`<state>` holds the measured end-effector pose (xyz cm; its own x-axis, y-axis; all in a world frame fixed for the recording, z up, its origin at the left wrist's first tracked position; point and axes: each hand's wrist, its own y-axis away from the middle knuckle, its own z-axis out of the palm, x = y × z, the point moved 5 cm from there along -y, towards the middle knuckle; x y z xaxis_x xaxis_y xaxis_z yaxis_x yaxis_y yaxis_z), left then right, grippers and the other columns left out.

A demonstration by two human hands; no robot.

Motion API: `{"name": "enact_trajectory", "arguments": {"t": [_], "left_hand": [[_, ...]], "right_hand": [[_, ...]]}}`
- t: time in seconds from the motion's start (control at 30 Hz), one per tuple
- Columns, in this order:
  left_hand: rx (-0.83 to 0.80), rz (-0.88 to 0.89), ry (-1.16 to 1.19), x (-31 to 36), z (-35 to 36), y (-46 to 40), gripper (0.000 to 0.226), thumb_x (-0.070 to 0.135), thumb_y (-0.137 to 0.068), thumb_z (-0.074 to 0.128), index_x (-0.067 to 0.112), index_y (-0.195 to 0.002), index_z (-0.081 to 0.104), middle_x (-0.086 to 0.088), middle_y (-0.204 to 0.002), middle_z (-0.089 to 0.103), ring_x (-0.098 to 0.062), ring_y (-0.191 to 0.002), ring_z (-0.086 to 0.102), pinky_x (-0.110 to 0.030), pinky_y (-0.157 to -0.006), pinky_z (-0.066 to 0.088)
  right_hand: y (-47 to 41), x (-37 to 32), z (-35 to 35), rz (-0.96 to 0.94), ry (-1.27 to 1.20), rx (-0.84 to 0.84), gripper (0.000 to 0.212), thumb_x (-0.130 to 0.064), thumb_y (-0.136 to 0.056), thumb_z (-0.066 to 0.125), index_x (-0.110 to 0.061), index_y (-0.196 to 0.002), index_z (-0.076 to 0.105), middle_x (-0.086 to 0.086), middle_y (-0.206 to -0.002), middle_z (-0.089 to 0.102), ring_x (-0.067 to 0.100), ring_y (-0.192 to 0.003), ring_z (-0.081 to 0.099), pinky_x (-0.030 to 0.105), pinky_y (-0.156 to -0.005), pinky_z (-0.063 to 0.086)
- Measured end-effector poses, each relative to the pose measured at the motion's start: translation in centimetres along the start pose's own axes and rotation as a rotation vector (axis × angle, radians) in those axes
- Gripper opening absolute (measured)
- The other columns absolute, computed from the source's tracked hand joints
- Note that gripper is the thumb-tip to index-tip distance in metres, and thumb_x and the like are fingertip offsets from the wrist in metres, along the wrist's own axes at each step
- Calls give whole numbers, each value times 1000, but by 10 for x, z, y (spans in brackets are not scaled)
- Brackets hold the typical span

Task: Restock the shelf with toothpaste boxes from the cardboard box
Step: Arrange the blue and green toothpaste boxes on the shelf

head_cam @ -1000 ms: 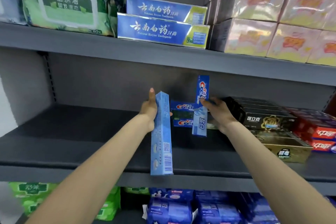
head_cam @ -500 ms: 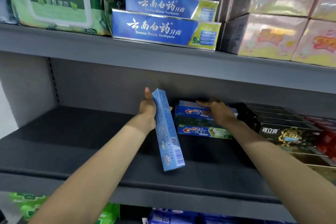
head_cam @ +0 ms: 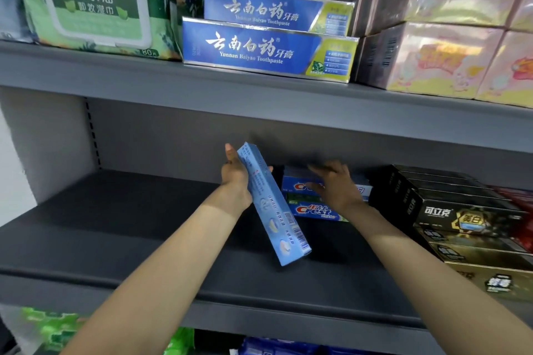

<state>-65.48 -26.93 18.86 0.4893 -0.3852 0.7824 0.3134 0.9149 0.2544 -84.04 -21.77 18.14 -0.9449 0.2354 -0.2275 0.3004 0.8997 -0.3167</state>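
The left hand (head_cam: 237, 173) grips a long pale-blue box (head_cam: 272, 204), barcode end tilted down over the grey shelf (head_cam: 115, 239). Behind, the right hand (head_cam: 334, 184) lies with straight fingers on the blue Crest stack (head_cam: 314, 210).

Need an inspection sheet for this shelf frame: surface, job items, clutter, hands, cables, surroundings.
Surface: dark middle shelf, left part bare.
Job's things: light blue toothpaste box, tilted, in hand; Crest stack at the back.
Clutter: black and gold boxes right of the stack.
Grippers: left hand grips the light blue box; right hand rests on the Crest stack, fingers spread.
Cables: nothing seen.
Surroundings: upper shelf with wet wipes, Yunnan Baiyao boxes, pink packs.
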Motion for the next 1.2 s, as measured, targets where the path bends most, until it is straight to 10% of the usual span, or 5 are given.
{"name": "enact_trajectory", "arguments": {"t": [0.13,0.2,0.3,0.57,1.2], "left_hand": [[-7,28,138,-3,3,-4,63,58,-95,30,7,-127,51,-12,-81,63,-23,-70,65,-36,-61,53],[-33,52,201,-5,8,-3,59,59,-95,30,9,-116,54,-12,-78,64,-22,-69,65,-34,-62,53],[-95,65,294,-6,13,-3,49,56,-97,30,14,-102,56,-10,-84,64,-20,-73,65,-36,-68,52],[-300,39,-267,-15,6,-7,32,45,-92,52,16,-105,55,-6,-99,66,-22,-96,63,-35,-76,54],[-247,552,-1194,-49,53,-40,36,34,-84,67,15,-114,62,-1,-110,64,-16,-101,59,-24,-80,48]], "right_hand": [[37,-42,-3,210,-970,-436,49,-50,-94,41,-17,-127,53,6,-105,67,16,-91,64,30,-83,51],[54,-52,-1,210,-1038,-725,53,-56,-90,40,-15,-119,57,17,-108,68,27,-93,67,34,-79,54],[58,-48,-7,146,-1085,-679,45,-44,-81,58,-10,-109,61,14,-94,72,26,-82,70,34,-75,57],[46,-8,-35,-14,24,25,57,-37,-74,74,-28,-124,48,0,-119,52,21,-116,48,34,-94,39],[23,65,-10,249,203,-99,76,-43,-81,67,-33,-144,25,10,-136,25,28,-129,25,51,-104,31]]}}
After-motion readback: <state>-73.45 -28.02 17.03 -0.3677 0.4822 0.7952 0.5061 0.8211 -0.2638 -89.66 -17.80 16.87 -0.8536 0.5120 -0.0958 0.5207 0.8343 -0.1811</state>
